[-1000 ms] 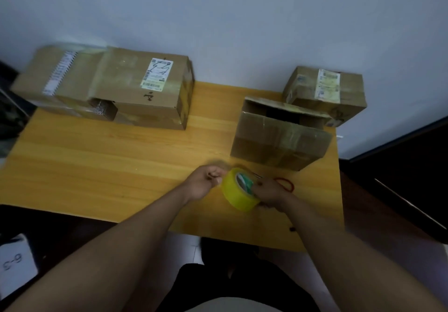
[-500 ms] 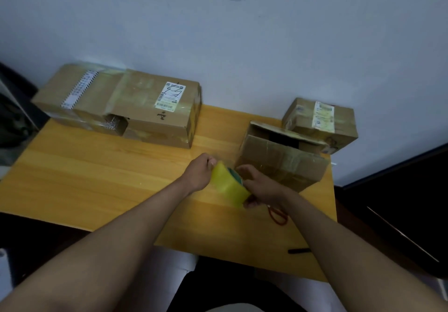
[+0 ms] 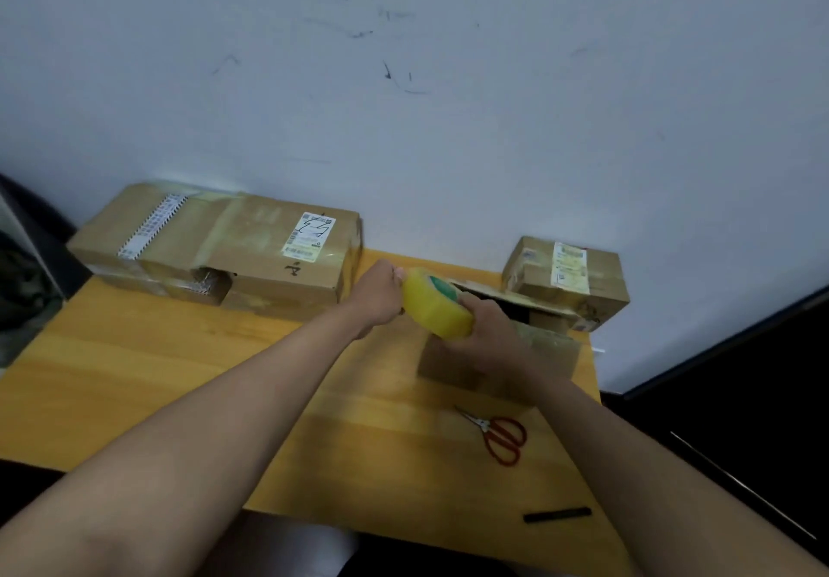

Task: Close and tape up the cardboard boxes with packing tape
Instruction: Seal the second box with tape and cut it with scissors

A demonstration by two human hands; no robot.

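A yellow roll of packing tape (image 3: 437, 305) is held up over the table. My right hand (image 3: 491, 332) grips the roll from the right side. My left hand (image 3: 379, 291) pinches the roll's left edge, where the tape end seems to be. Right behind my right hand stands a cardboard box (image 3: 545, 345) with its top flaps open; my hand and forearm hide much of it. A long taped box (image 3: 251, 253) with a white label lies at the back left. A small taped box (image 3: 569, 280) with labels sits at the back right by the wall.
Red-handled scissors (image 3: 495, 435) lie on the wooden table (image 3: 134, 374) near the right front. A short black stick (image 3: 556, 514) lies at the front right edge. The wall is close behind the boxes. The table's right edge drops off beside the open box.
Both hands have lifted the tape roll up and away from me, from low over the table's front to the open box's top. The scissors are uncovered now.
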